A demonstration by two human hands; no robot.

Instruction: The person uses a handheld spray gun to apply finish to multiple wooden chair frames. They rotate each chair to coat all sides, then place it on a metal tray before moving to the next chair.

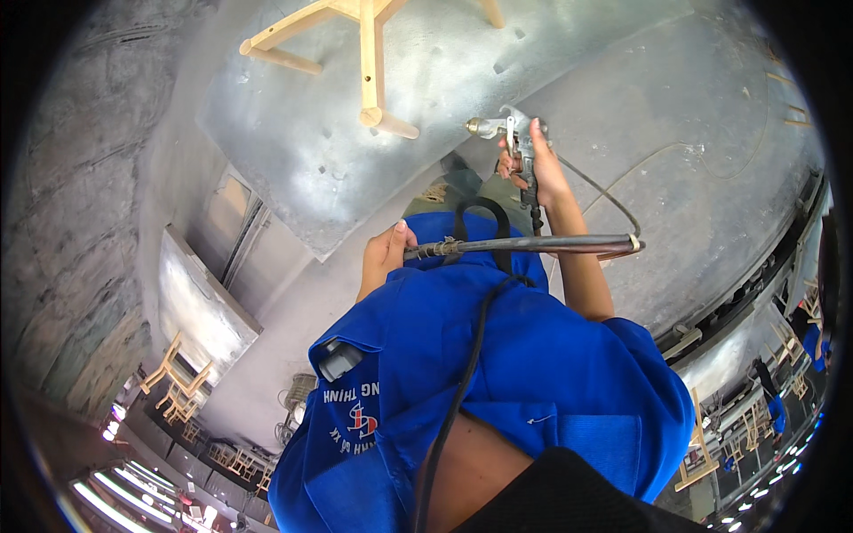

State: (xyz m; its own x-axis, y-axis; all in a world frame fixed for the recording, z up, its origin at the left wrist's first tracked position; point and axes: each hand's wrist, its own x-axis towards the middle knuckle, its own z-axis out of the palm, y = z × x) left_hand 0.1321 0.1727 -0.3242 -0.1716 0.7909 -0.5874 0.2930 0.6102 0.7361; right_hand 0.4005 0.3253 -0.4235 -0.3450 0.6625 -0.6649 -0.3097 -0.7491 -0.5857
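Observation:
My right hand [547, 169] is wrapped round the grip of a metal spray gun [522, 142], whose nozzle points left. A dark hose runs down from the gun's handle. In front of my blue jacket, my left hand [387, 253] is closed at the left end of a long dark tube [524, 243], which has a wrapped, tied section near that hand. The tube's right end meets a thin hose [604, 191] looping up behind the gun. Left of the gun, a pale wooden frame [372, 62] with splayed legs rests on a grey, paint-stained surface [302, 169].
A whitish panel [200, 298] stands at the left, with wooden frames [178, 369] beside it. Below them is a fan [298, 391]. On the right, a thin line [657, 160] trails over the grey floor [640, 107]. More wooden frames [755, 426] stand at far right.

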